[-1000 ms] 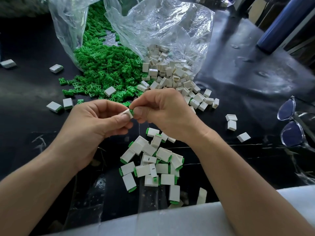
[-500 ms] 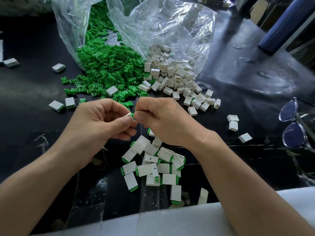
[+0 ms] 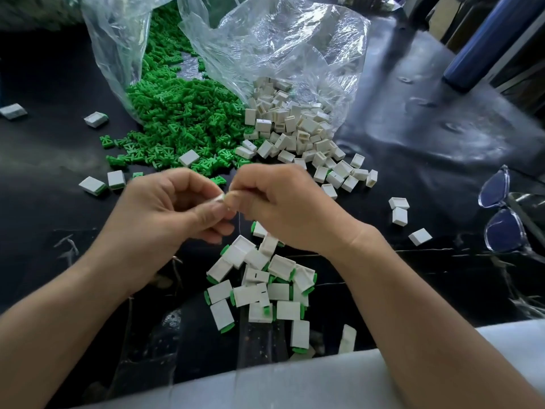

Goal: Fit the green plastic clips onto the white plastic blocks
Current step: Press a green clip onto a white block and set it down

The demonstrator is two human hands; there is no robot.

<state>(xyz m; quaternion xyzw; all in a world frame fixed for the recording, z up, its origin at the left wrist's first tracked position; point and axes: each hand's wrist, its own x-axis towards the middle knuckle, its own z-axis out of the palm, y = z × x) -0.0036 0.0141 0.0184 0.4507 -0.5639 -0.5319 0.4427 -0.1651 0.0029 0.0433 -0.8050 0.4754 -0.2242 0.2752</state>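
My left hand point(image 3: 165, 214) pinches a small white block point(image 3: 219, 198) between thumb and fingers. My right hand point(image 3: 283, 208) meets it from the right, fingertips pinched at the block's end; the green clip there is hidden by the fingers. A heap of loose green clips point(image 3: 180, 125) spills from a clear plastic bag point(image 3: 283, 45), with a heap of bare white blocks point(image 3: 295, 128) beside it on the right. Below my hands lies a pile of white blocks with green clips fitted point(image 3: 262, 287).
The black table point(image 3: 427, 137) carries stray white blocks at the left point(image 3: 95, 119) and right point(image 3: 399, 211). Clear-framed glasses point(image 3: 501, 214) lie at the right edge. A dark blue cylinder point(image 3: 483, 45) stands at the back right. A white foam strip point(image 3: 295, 388) runs along the near edge.
The green clip tip, seen between my fingertips earlier, is now hidden as both hands close together on the block. The hands stay in about the same place.
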